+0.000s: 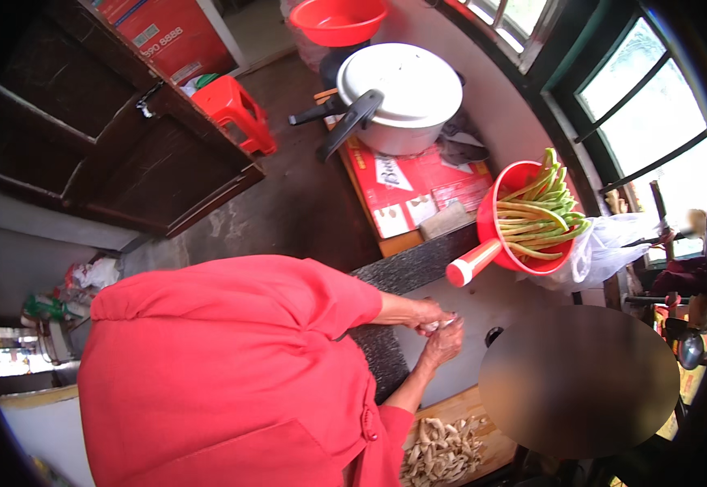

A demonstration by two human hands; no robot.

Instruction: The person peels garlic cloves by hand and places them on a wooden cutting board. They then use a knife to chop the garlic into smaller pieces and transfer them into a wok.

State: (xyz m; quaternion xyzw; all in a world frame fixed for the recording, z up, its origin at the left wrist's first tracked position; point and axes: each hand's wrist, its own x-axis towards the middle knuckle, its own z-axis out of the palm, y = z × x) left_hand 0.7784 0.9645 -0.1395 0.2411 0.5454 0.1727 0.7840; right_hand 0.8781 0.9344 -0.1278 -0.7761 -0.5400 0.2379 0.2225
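My left hand [431, 315] and my right hand [444, 343] meet over a pale sink [481, 304] with a dark drain opening. Between their fingers is a small whitish thing [431, 326], too small and covered to name. Below my right forearm, a wooden cutting board [493, 435] bears a heap of pale, sliced food pieces [441, 453]; their kind is unclear. Beyond the sink's upper side, a red plastic dipper [467, 268] with a thick handle holds long green beans [542, 213].
Dark speckled stone edging [380, 359] borders the sink. A pressure cooker [399, 100] stands on a low table covered with red printed card [402, 182]. Farther off are a red basin [338, 21], a red stool [237, 112] and a dark wooden door [104, 122]. A plastic bag [609, 249] lies beside the dipper.
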